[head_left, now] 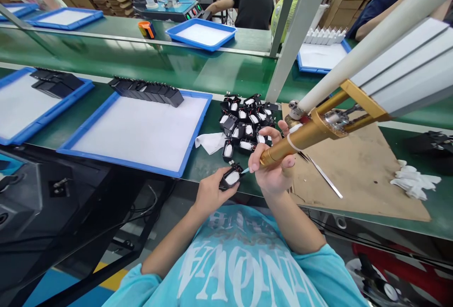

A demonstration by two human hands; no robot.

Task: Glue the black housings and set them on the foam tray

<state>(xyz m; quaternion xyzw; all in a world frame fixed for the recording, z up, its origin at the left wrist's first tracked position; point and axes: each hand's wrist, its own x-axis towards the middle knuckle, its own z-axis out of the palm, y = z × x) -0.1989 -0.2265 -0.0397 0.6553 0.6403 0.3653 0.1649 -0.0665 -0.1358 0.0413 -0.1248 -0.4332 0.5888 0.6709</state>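
My left hand (213,191) grips a small black plug adapter housing (232,178) at the bench's front edge. The housing is open on top, showing a white part inside, with metal prongs at its far end. My right hand (272,168) is wrapped round a gold-barrelled glue dispenser (295,143), tilted down to the left. Its pale blue nozzle (245,170) reaches the right rim of the housing; whether they touch I cannot tell. Just beyond both hands lies a pile of similar open black housings (244,123), with white parts and thin wires inside.
A blue-rimmed tray (141,169) on the left holds a row of closed black housings (146,91). A white cloth (210,143) lies beside the pile. On the right, brown cardboard (357,175) carries tweezers (325,177) and crumpled white gloves (414,182). A metal post (300,33) rises behind.
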